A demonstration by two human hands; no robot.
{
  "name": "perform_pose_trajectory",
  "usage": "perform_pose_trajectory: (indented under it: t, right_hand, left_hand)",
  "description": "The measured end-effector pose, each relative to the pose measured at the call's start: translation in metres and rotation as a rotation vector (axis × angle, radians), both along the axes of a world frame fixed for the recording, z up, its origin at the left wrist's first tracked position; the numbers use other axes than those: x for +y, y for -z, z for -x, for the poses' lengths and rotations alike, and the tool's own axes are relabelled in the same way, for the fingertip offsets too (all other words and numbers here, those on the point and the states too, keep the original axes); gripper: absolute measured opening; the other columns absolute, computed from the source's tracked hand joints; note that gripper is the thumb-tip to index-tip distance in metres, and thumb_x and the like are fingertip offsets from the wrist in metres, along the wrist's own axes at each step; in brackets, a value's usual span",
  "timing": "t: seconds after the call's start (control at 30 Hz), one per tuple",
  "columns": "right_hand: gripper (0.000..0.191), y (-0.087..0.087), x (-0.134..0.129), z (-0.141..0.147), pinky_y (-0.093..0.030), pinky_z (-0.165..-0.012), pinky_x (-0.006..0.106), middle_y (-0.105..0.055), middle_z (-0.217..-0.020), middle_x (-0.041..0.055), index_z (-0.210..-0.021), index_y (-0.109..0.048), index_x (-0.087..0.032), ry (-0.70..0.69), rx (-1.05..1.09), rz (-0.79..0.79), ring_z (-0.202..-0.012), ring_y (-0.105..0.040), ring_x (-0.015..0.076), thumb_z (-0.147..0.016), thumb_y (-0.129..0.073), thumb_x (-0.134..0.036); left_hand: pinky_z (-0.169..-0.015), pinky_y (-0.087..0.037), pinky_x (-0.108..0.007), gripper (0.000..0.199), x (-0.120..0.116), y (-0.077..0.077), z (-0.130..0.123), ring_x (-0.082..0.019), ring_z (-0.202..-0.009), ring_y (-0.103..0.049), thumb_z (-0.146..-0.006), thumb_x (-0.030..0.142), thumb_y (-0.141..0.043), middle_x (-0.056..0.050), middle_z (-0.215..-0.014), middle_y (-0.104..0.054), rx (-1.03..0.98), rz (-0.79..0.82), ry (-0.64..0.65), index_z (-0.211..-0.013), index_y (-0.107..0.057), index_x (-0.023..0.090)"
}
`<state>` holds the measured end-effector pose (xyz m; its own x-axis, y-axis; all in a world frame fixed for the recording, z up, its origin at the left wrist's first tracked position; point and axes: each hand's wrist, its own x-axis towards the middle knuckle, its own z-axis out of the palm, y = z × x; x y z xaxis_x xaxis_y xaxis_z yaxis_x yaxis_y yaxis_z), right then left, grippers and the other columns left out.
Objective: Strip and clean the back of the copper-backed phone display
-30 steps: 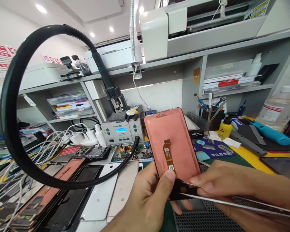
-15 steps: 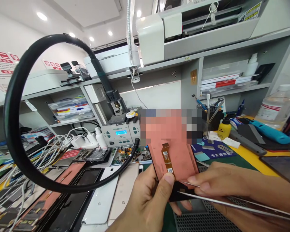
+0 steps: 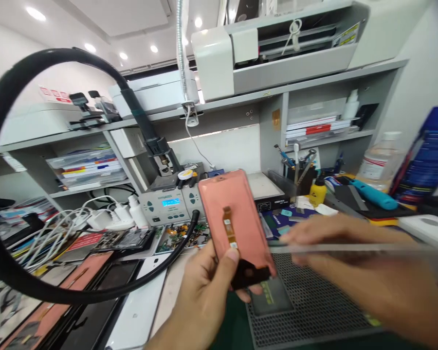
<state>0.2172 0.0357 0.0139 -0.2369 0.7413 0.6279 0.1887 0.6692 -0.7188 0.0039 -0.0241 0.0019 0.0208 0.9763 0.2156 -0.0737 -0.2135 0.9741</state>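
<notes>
My left hand (image 3: 208,287) grips a phone screen (image 3: 237,204) by its lower part, thumb on the front and fingers behind. Its copper-pink back faces me, with an orange-brown flex cable (image 3: 229,228) down the middle and a black strip (image 3: 250,273) at the bottom. The screen is tilted, top end away from me. To the right, apart from the screen, my right hand (image 3: 350,257) is closed on a pair of metal tweezers (image 3: 368,250). Motion blurs both the hand and the tweezers, and their tips cannot be made out.
Beneath the hands lies a perforated grey mat (image 3: 310,311). A hot-air station (image 3: 171,206) stands behind, its thick black hose (image 3: 95,294) looping across the left side. White and black phones (image 3: 136,301) lie at left. A yellow bottle (image 3: 317,192) and tool holder (image 3: 302,177) stand at right.
My right hand and the tweezers have come away from the screen's lower edge, toward the right. The left hand still holds the screen. The whole view has shifted to the right.
</notes>
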Motion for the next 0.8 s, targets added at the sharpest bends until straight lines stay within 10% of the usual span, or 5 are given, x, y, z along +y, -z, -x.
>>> perform_pose_trajectory:
  t: [0.13, 0.3, 0.53, 0.8]
  right_hand:
    - [0.014, -0.016, 0.042, -0.018, -0.049, -0.046, 0.025, -0.058, -0.051, -0.0050, -0.078, -0.061, -0.023, 0.018, -0.003, 0.322, -0.046, -0.057, 0.0132, -0.087, -0.068, -0.030]
    - [0.006, -0.013, 0.079, -0.036, -0.053, -0.050, 0.025, -0.061, -0.058, -0.0024, -0.087, -0.061, -0.017, 0.118, -0.221, 0.483, -0.053, -0.062, 0.0133, -0.090, -0.065, -0.020]
    - [0.025, 0.000, 0.105, -0.062, -0.059, -0.085, 0.039, -0.067, -0.122, 0.0076, -0.118, -0.067, -0.019, 0.286, -0.630, 0.388, -0.100, -0.068, 0.0216, -0.100, -0.063, -0.036]
    - [0.033, 0.026, 0.105, -0.043, -0.057, -0.092, 0.046, -0.064, -0.129, 0.0108, -0.127, -0.063, -0.017, 0.313, -0.938, 0.219, -0.110, -0.066, 0.0247, -0.099, -0.065, -0.035]
  left_hand:
    - [-0.053, -0.056, -0.021, 0.031, 0.013, 0.002, 0.013, -0.014, -0.058, -0.070, -0.096, 0.045, -0.063, -0.006, -0.079, -0.078, 0.083, 0.038, -0.124, -0.092, -0.068, 0.014]
    - [-0.057, -0.060, -0.028, 0.033, 0.021, 0.003, 0.022, -0.022, -0.068, -0.076, -0.088, 0.046, -0.073, -0.008, -0.089, -0.079, 0.117, 0.078, -0.147, -0.097, -0.067, 0.014]
    - [-0.060, -0.063, -0.032, 0.041, 0.022, 0.003, 0.027, -0.028, -0.075, -0.078, -0.081, 0.050, -0.078, -0.004, -0.083, -0.075, 0.065, 0.081, -0.152, -0.097, -0.066, 0.015]
    - [-0.055, -0.054, -0.025, 0.042, 0.023, 0.003, 0.028, -0.025, -0.069, -0.078, -0.083, 0.049, -0.077, -0.006, -0.084, -0.077, 0.102, 0.066, -0.193, -0.100, -0.066, 0.013]
